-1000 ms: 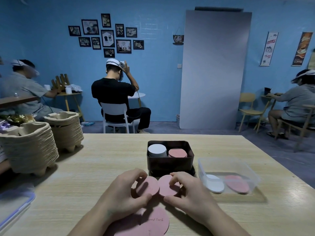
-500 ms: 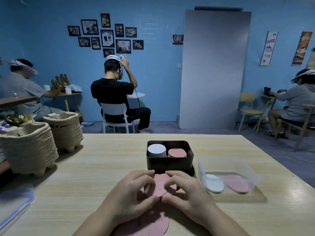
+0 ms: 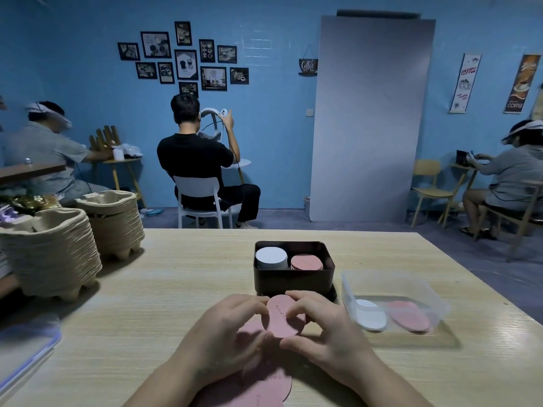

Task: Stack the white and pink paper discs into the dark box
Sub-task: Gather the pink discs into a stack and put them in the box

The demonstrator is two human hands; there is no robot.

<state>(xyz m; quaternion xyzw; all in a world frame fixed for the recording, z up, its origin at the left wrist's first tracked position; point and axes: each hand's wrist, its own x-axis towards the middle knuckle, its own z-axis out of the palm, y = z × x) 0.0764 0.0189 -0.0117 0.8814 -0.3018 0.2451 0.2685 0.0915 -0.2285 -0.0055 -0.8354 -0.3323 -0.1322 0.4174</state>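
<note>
A dark box (image 3: 293, 279) stands mid-table with a white disc stack (image 3: 271, 257) in its left half and a pink disc stack (image 3: 306, 262) in its right half. Just in front of it, my left hand (image 3: 226, 333) and my right hand (image 3: 326, 330) together pinch a small bunch of pink discs (image 3: 283, 318) by its edges, thumbs below and fingers above. More pink discs (image 3: 261, 389) lie loose on the table under my wrists.
A clear plastic tub (image 3: 393, 292) right of the box holds a white disc and a pink disc. Two tall stacks of pulp cup trays (image 3: 53, 254) stand at the left. A blue-edged lid (image 3: 23, 348) lies at the near left. People sit at other tables behind.
Two separate pink discs, one under each hand, have been slid together into one bunch held between both hands, close to the box front.
</note>
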